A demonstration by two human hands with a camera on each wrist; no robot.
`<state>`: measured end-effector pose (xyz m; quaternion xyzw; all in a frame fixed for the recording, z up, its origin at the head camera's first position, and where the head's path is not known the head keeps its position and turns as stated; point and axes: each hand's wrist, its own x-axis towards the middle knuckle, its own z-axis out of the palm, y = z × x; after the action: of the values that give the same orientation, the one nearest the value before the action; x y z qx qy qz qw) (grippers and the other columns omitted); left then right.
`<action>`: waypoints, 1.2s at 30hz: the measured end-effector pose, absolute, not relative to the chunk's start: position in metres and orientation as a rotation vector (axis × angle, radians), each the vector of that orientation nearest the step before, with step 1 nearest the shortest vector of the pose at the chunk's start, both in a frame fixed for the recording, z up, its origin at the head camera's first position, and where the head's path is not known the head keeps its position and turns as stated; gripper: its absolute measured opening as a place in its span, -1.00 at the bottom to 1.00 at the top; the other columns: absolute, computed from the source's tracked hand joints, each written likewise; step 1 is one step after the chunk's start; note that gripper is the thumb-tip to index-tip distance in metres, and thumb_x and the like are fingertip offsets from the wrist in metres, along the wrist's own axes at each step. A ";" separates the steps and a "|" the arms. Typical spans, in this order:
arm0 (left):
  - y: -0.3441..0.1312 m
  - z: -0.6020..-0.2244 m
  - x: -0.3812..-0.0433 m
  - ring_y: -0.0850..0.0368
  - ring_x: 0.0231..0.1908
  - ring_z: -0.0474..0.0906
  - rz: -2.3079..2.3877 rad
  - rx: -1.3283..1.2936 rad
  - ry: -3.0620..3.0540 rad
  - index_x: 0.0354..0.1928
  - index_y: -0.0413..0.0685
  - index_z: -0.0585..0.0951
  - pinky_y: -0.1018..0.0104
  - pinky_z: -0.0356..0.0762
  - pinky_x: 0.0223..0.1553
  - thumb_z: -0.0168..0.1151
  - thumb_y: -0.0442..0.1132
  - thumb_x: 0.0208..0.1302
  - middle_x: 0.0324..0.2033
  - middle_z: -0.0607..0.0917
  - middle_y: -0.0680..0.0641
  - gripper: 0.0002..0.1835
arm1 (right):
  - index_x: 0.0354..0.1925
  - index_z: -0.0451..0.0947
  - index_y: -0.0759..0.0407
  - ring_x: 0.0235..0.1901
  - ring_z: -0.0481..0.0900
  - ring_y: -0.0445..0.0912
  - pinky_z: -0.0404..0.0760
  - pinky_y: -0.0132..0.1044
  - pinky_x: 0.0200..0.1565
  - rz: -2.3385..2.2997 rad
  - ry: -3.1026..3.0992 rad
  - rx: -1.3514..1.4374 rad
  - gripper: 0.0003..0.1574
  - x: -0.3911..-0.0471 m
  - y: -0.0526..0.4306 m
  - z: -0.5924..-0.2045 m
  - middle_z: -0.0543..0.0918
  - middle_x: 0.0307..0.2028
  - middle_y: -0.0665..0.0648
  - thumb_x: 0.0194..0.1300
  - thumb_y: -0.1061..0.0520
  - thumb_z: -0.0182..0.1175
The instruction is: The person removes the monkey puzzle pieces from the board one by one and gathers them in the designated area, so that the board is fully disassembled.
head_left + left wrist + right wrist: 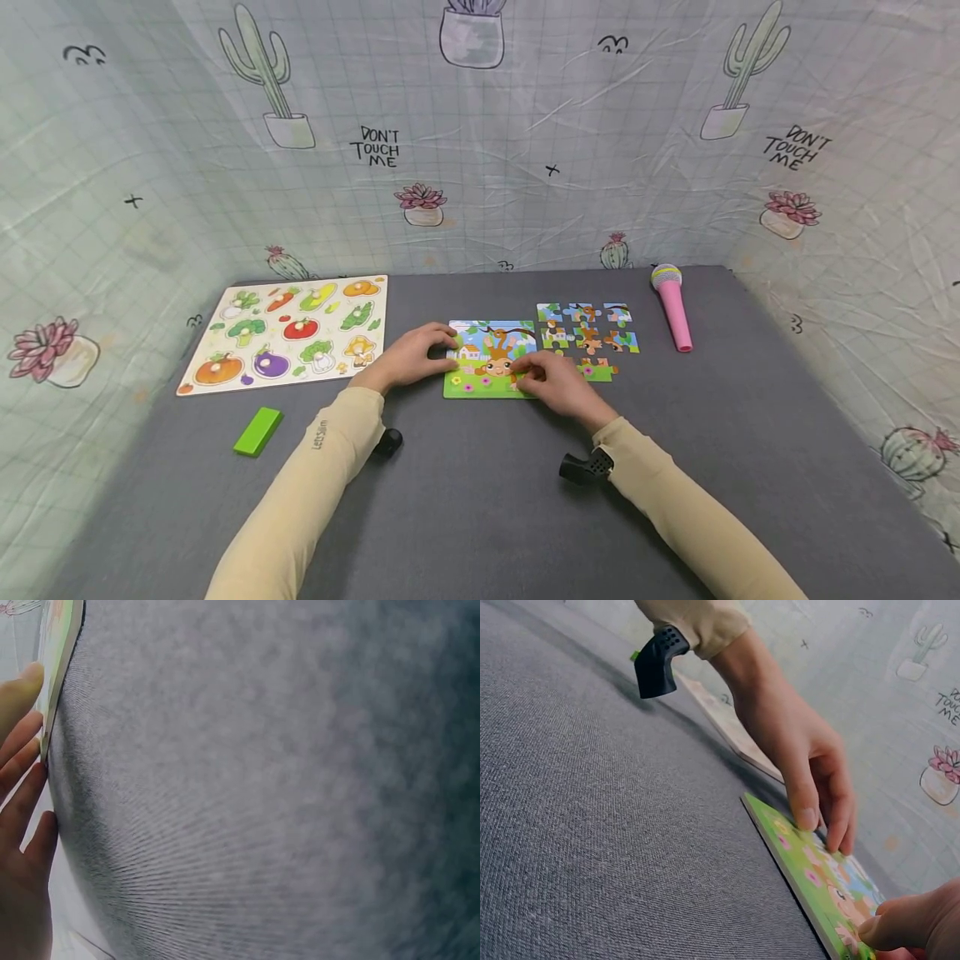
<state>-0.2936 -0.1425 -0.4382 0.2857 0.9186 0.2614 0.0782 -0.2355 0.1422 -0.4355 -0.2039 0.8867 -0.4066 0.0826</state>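
A puzzle board (480, 390) with a monkey picture on green grass lies flat on the table. Along its left side, my left hand (412, 357) rests with thumb and fingers spread apart, their tips touching the edge. My right hand (561, 385) is over the board's right part, thumb and fingertips brought together in a pinch at a small puzzle piece that they mostly hide. In the right wrist view, the right thumb (889, 926) lies low over the flowered board (810, 877). Several loose puzzle pieces (588, 337) sit in rows just right of the board.
A vegetable picture board (262, 333) occupies the left rear of the grey table (480, 500). Nearer on that side lies a green block (258, 432). A pink toy microphone (672, 308) lies at the right rear. Behind hangs a patterned cloth (480, 125).
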 end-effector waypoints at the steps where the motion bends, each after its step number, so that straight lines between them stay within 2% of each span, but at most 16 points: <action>1: -0.143 -0.438 -0.293 -0.06 0.32 0.32 0.785 0.858 2.753 0.08 -0.11 0.63 0.05 0.27 0.35 0.33 -0.03 0.28 0.25 0.47 -0.11 -0.58 | 0.01 0.65 0.19 -0.32 0.55 -0.14 0.55 -0.21 -0.27 -1.217 2.652 -0.613 -0.72 -0.235 0.142 -0.436 0.64 -0.22 0.07 0.33 0.24 0.22; 10: -0.144 -0.438 -0.290 -0.08 0.31 0.33 0.813 0.876 2.750 0.07 -0.12 0.63 0.02 0.28 0.34 0.36 -0.07 0.26 0.25 0.48 -0.12 -0.59 | -0.04 0.68 0.21 -0.30 0.53 -0.10 0.57 -0.22 -0.25 -1.160 2.730 -0.672 -0.74 -0.234 0.142 -0.438 0.58 -0.15 0.16 0.29 0.22 0.29; 16: -0.144 -0.437 -0.292 -0.09 0.32 0.32 0.819 0.862 2.739 0.07 -0.12 0.63 0.02 0.27 0.34 0.38 -0.07 0.24 0.25 0.47 -0.12 -0.58 | -0.01 0.66 0.24 -0.28 0.45 -0.06 0.50 -0.20 -0.24 -1.117 2.735 -0.673 -0.70 -0.232 0.139 -0.435 0.51 -0.10 0.22 0.27 0.22 0.32; 30: -0.142 -0.436 -0.294 -0.09 0.31 0.33 0.807 0.870 2.737 0.06 -0.13 0.63 0.04 0.26 0.35 0.39 -0.08 0.23 0.25 0.48 -0.13 -0.58 | 0.03 0.65 0.25 -0.30 0.35 -0.05 0.38 -0.20 -0.31 -0.983 2.771 -0.686 -0.64 -0.232 0.136 -0.428 0.50 -0.25 0.16 0.26 0.21 0.33; 36: -0.143 -0.435 -0.293 -0.08 0.31 0.33 0.803 0.865 2.733 0.07 -0.12 0.63 0.03 0.26 0.35 0.38 -0.07 0.23 0.25 0.48 -0.12 -0.57 | 0.06 0.63 0.26 -0.32 0.32 -0.05 0.34 -0.20 -0.33 -0.975 2.748 -0.676 -0.62 -0.233 0.136 -0.427 0.48 -0.21 0.19 0.27 0.22 0.32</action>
<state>-0.2925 -0.1430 -0.4351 0.2895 0.9149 0.2689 0.0824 -0.2331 0.1358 -0.4271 -0.2254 0.9156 -0.3247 0.0740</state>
